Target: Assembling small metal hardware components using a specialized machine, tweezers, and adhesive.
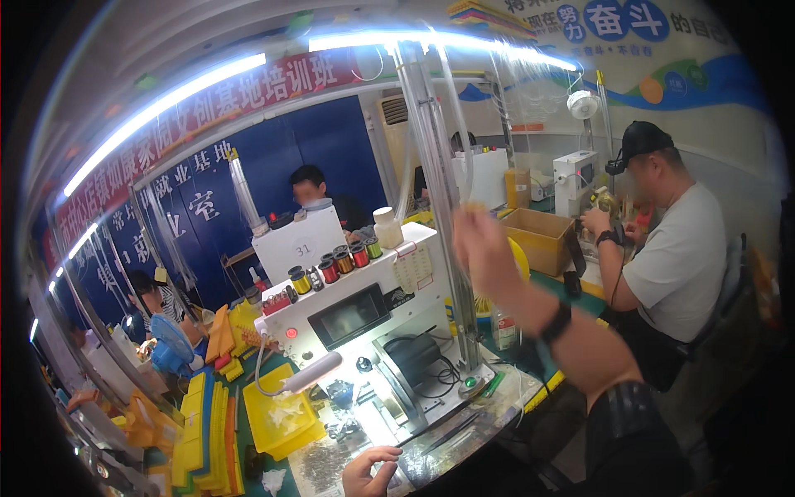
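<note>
My right hand [487,253] is raised beside the upright metal pole, a dark band at its wrist. Motion smears its fingers, so whether they hold anything is unclear. Low at the bench's front edge is my left hand [371,472], fingers curved and thumb a little apart, with nothing visible between them. Just beyond it lies a thin dark rod [451,427] on the worn bench top. Facing me is a white bench machine [406,269] with a dark screen [348,317], a dark motor-like part [414,358] and a lit tube lamp [313,372].
Several colored spools [329,269] and a white bottle [387,226] stand on the machine. To its left are a yellow tray [277,414] and stacked yellow strips [203,435]. The metal pole [439,182] rises close to my right hand. A co-worker [687,240] sits at right near a cardboard box [538,240].
</note>
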The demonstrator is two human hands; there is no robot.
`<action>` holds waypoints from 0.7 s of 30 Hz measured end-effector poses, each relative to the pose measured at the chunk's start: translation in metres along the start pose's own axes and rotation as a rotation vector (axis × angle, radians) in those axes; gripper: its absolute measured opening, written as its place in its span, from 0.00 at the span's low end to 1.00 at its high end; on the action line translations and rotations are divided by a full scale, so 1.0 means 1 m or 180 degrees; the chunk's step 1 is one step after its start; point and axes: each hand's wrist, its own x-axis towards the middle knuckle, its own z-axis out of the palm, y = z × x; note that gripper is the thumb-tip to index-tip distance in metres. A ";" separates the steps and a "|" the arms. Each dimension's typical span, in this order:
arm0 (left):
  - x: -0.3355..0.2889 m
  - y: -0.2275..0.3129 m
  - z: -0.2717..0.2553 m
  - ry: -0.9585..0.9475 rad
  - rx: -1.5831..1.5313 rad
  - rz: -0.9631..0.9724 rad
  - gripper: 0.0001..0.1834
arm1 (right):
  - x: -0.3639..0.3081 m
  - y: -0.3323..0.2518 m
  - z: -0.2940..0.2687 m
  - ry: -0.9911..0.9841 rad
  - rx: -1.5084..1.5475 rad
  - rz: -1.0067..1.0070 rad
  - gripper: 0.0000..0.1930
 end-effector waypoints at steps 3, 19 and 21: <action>0.006 -0.014 0.002 -0.0109 -0.0115 0.0629 0.08 | -0.149 -0.014 0.017 -0.0881 0.1698 0.1525 0.16; 0.004 -0.010 0.074 -0.0931 0.0091 0.1415 0.16 | -0.308 0.010 -0.017 -0.2830 0.1295 0.2199 0.09; 0.011 -0.007 0.073 -0.0707 0.0043 0.1384 0.17 | -0.331 0.017 -0.011 -0.2662 0.1050 0.1679 0.10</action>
